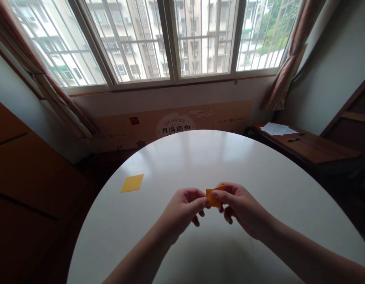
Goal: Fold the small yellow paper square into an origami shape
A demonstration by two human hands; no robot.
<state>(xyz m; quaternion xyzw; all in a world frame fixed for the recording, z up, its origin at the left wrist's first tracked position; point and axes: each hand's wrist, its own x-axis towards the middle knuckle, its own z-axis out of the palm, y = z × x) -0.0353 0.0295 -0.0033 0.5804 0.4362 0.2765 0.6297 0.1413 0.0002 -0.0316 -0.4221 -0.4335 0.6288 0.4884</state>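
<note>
A small folded piece of orange-yellow paper point(211, 200) is held above the table between both my hands. My left hand point(185, 209) pinches its left edge between thumb and fingers. On the other side, my right hand point(240, 203) grips it with the thumb across the front and the index finger along the top. Part of the paper is hidden behind my right fingers. A flat yellow sheet of paper point(132, 183) lies on the table, off to the left of my hands.
The round white table point(182, 157) has a glossy top. Beyond it are a printed cardboard panel point(229, 112) and a barred window. A wooden desk point(318, 146) with white papers point(278, 129) stands at the right. A brown cabinet point(28, 169) is at the left.
</note>
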